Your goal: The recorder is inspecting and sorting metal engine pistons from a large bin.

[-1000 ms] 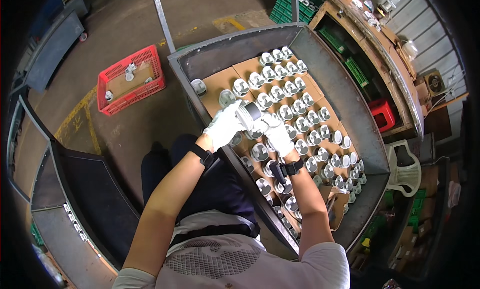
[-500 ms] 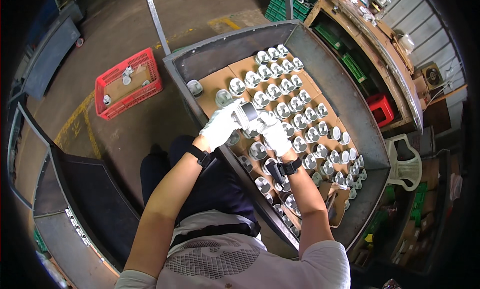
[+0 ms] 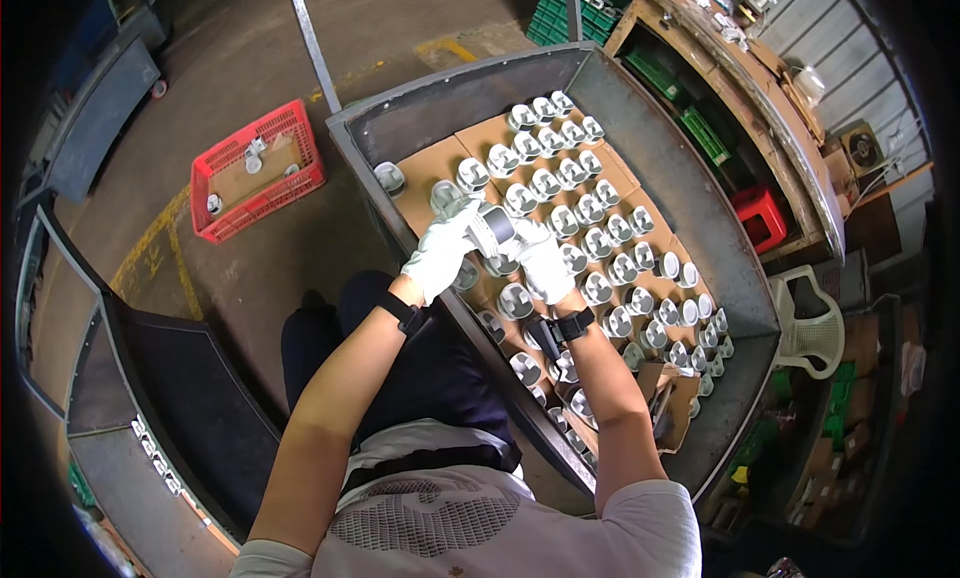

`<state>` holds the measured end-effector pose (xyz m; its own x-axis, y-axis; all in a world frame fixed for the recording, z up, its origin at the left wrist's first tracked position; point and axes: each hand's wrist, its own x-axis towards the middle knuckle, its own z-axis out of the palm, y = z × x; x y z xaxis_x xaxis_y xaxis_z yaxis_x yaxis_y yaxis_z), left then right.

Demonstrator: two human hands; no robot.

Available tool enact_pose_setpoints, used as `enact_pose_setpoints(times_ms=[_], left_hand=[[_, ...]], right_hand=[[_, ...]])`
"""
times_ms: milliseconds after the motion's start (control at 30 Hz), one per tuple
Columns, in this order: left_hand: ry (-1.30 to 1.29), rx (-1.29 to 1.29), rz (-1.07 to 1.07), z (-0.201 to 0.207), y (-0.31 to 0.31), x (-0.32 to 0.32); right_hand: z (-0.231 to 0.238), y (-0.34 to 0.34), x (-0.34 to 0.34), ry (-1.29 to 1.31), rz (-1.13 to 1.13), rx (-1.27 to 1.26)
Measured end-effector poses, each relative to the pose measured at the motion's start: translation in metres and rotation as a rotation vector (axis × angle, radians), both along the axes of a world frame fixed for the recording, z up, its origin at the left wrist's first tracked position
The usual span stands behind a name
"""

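In white gloves, both my hands meet over the near left part of a metal cart [image 3: 440, 88]. My left hand [image 3: 443, 250] is closed round a silver piston [image 3: 492, 228] with a dark patch on its side, tilted above the others. Pressed against the right side of this piston, my right hand [image 3: 544, 263] has its fingers bent; their tips are partly hidden. Below and around stand many more pistons [image 3: 565, 221], in rows on brown cardboard [image 3: 425, 173]. One piston [image 3: 390, 178] sits apart in the cart's far left corner.
On the floor at left lies a red plastic basket [image 3: 222, 225] holding several pistons. A wooden workbench [image 3: 770, 108], a red stool [image 3: 760, 220] and a white plastic chair [image 3: 812, 328] stand at right. A second cart [image 3: 150, 378] is at lower left, and green crates [image 3: 560, 18] are at the back.
My right hand has shifted slightly and turned against the piston. My left hand keeps its hold nearly in place.
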<state>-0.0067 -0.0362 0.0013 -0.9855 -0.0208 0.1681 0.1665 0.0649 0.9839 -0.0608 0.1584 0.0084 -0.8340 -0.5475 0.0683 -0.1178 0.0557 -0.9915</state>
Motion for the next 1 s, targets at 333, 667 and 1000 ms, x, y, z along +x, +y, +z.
enact_pose_setpoints(times_ms=[333, 667, 1000], left_hand=[[-0.071, 0.218, -0.135, -0.005, 0.003, -0.008], [-0.256, 0.875, -0.283, 0.014, 0.003, -0.005], [-0.258, 0.718, -0.314, -0.004, -0.002, -0.011]], right_hand=[[-0.005, 0.003, 0.001, 0.034, 0.042, -0.111], [0.017, 0.005, 0.011, -0.074, 0.004, -0.135], [0.038, 0.005, 0.009, -0.151, -0.023, -0.033]])
